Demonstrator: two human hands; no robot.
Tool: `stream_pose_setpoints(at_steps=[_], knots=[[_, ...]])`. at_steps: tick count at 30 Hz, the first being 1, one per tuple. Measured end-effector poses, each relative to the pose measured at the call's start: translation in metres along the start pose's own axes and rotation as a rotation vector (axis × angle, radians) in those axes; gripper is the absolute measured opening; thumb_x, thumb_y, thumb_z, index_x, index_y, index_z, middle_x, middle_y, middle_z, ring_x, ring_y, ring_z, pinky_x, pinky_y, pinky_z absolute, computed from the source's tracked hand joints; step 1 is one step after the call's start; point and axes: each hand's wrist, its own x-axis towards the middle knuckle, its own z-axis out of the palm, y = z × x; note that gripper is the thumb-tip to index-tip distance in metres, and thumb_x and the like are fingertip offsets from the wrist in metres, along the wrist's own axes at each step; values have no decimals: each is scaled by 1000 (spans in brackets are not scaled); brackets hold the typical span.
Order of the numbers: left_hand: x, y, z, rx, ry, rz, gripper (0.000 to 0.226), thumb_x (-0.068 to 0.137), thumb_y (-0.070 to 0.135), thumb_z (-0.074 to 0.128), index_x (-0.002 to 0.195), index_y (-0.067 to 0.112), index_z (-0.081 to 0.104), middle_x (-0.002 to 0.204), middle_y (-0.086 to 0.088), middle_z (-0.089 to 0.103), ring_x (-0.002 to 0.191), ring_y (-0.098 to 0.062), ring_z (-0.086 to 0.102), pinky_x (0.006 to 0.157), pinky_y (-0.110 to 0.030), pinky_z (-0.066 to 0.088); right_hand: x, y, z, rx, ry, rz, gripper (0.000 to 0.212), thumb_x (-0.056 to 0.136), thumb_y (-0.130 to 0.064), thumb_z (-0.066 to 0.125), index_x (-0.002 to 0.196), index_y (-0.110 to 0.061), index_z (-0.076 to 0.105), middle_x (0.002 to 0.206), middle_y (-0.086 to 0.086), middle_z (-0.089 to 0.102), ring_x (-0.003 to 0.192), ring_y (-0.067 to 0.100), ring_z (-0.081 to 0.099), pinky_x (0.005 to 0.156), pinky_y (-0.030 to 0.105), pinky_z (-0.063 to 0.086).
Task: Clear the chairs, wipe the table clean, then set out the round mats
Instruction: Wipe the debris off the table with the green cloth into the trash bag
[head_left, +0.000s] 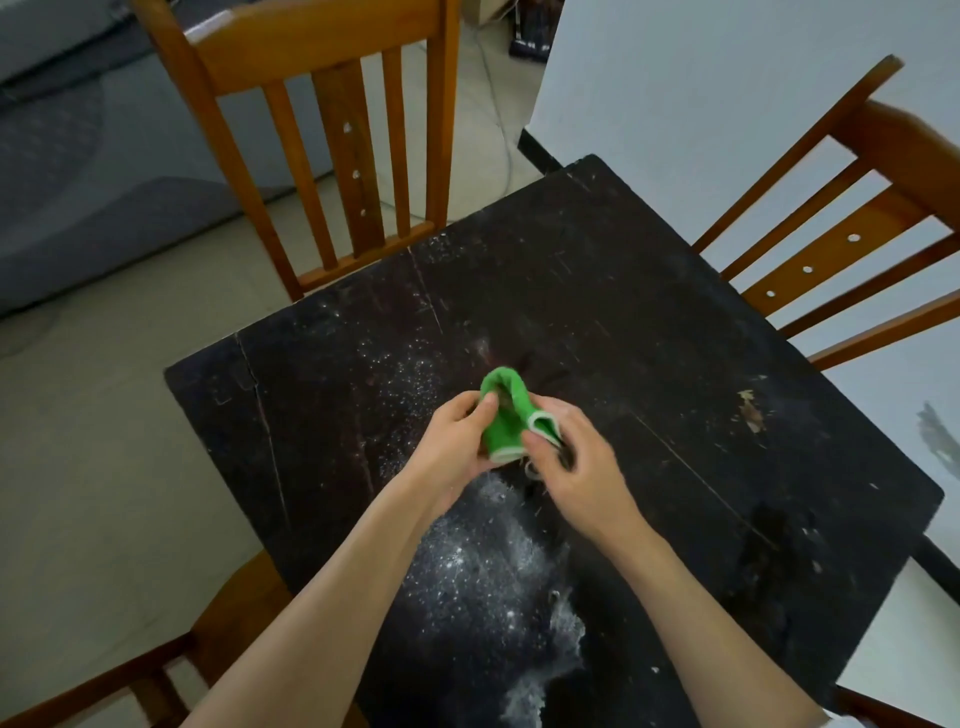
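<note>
Bare forearms reach out from the near edge and meet over the middle of the table (649, 332), a dark, scratched square top set cornerwise to the view. Between the arms, white powder (498, 582) lies thick on the near part of the top and thins to scattered specks farther out on the left. Both hands work a small green cloth (506, 410) with a white hem, held up just above the table's centre. Left hand (454, 441) has its grip closed on the cloth, thumb pressing into the fold; right hand (571, 457) pinches the hemmed edge between thumb and fingers. A pale chipped patch (750, 410) marks the top toward the right side, and a long seam runs diagonally across the boards. Three wooden chairs crowd the edges: a slat-backed chair (332, 130) stands tight against the far-left side, a second chair (852, 228) is pushed against the far-right side by the white wall (701, 83), and a chair frame (171, 660) sits at the near left corner. Open room lies on the pale floor (93, 415) to the left, running out to a grey rug (78, 182) farther off. The table's right corner stands close to the wall. No writing or label can be read anywhere.
</note>
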Motion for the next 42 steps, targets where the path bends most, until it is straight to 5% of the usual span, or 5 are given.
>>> stream_pose_setpoints(at_steps=[3, 7, 18, 31, 42], knots=[[-3, -6, 2, 15, -259, -93, 59, 97, 52, 16, 130, 18, 51, 123, -9, 63, 115, -21, 59, 98, -39, 47, -4, 5, 6, 237, -117, 214, 73, 71, -54, 65, 132, -23, 39, 125, -10, 51, 113, -1, 52, 92, 16, 44], [1, -7, 0, 178, -338, -140, 75, 92, 60, 1, 134, 21, 49, 122, 6, 62, 117, -14, 55, 94, -33, 43, 11, 17, 5, 455, 218, 491, 17, 88, -6, 56, 96, -20, 59, 97, 5, 67, 90, 21, 66, 79, 32, 55], [46, 5, -106, 1142, 845, 328, 39, 95, 32, 44, 132, 20, 45, 142, -4, 38, 137, -24, 23, 111, -47, 15, 124, 45, -10, -797, 339, 322, 34, 90, -13, 44, 124, -11, 50, 116, 13, 54, 103, 35, 53, 87, 45, 35], [59, -20, -164, 1463, 894, 294, 50, 95, 42, 35, 142, 25, 33, 154, -4, 23, 144, -25, 10, 115, -50, 3, 87, 29, 62, -360, -586, 33, 41, 80, -12, 40, 112, -27, 59, 113, -6, 58, 105, 22, 55, 90, 42, 45], [60, -20, -165, 1462, 915, 283, 50, 94, 42, 33, 141, 25, 35, 153, -5, 25, 143, -27, 13, 115, -51, 4, 261, 40, 51, -536, 378, 138, 51, 86, 3, 38, 135, -10, 42, 139, 10, 45, 134, 29, 31, 113, 47, 22]])
